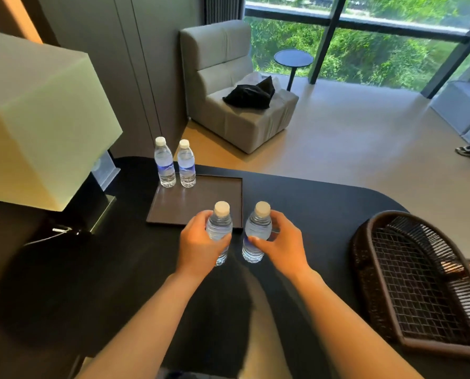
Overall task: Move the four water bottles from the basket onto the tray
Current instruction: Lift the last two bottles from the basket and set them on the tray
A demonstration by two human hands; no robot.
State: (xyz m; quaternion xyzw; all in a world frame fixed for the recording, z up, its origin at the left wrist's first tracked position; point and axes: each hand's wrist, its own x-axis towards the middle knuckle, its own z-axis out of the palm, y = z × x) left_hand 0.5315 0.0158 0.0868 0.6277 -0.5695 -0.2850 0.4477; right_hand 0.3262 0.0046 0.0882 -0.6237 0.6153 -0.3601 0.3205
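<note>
Two clear water bottles with white caps, one [165, 162] and its neighbour [186, 164], stand upright side by side at the far left corner of the dark brown square tray [214, 192]. My left hand [198, 242] grips a third bottle [219, 224] upright, just in front of the tray's near edge. My right hand [280, 242] grips a fourth bottle [257, 231] upright beside it, to the right. Both held bottles are over the black table, a little apart from each other. The dark woven basket [365, 242] lies at the right with no bottle visible in it.
A large lamp with a pale square shade [36, 119] stands at the left of the black table [310, 209], its cable trailing on the tabletop. Beyond the table are a grey armchair [228, 77], a small round side table [293, 58] and a window.
</note>
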